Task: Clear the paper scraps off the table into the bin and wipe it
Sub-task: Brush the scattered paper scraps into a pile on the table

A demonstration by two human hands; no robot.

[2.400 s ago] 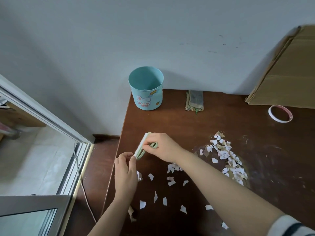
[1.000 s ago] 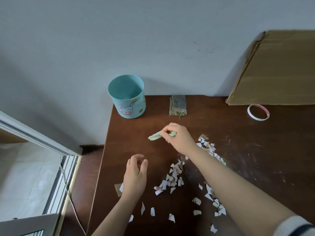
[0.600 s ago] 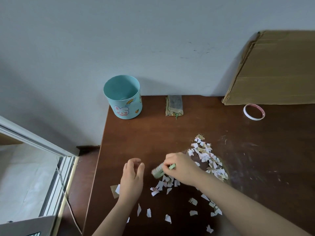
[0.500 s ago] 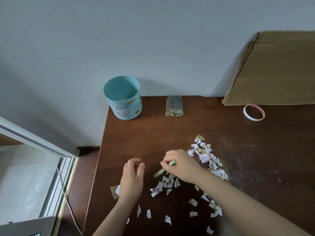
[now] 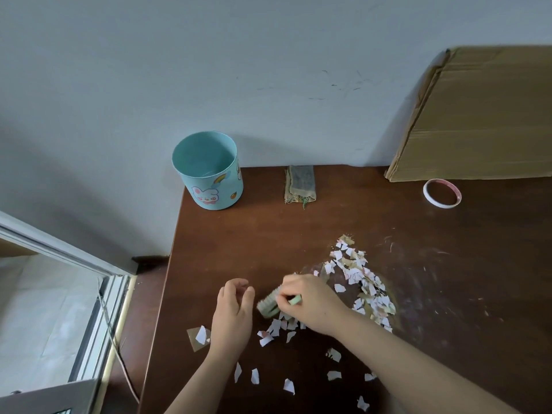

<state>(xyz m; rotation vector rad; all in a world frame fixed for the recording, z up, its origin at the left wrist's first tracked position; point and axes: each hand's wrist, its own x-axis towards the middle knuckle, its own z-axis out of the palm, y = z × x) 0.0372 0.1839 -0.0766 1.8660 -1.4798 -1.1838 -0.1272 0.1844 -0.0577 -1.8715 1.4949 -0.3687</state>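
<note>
White paper scraps (image 5: 360,282) lie in a heap on the brown table (image 5: 298,234), with more scattered scraps (image 5: 277,328) nearer the front. My right hand (image 5: 310,303) grips a small green brush (image 5: 270,304), bristles down on the table beside the scraps. My left hand (image 5: 234,313) rests on the table just left of the brush, fingers loosely curled and holding nothing. A light-blue bin (image 5: 209,171) with a rabbit picture stands upright at the far left corner. A folded cloth (image 5: 300,183) lies by the wall.
A flattened cardboard box (image 5: 478,115) leans against the wall at the far right. A tape roll (image 5: 442,193) lies in front of it. The table's left edge drops to the floor beside a window frame (image 5: 59,258). A brown scrap (image 5: 198,339) sits near that edge.
My right hand has swung the brush from mid-table down to the scraps and stroked it there, gathering them. My left hand has stayed beside it. The camera has shifted slightly.
</note>
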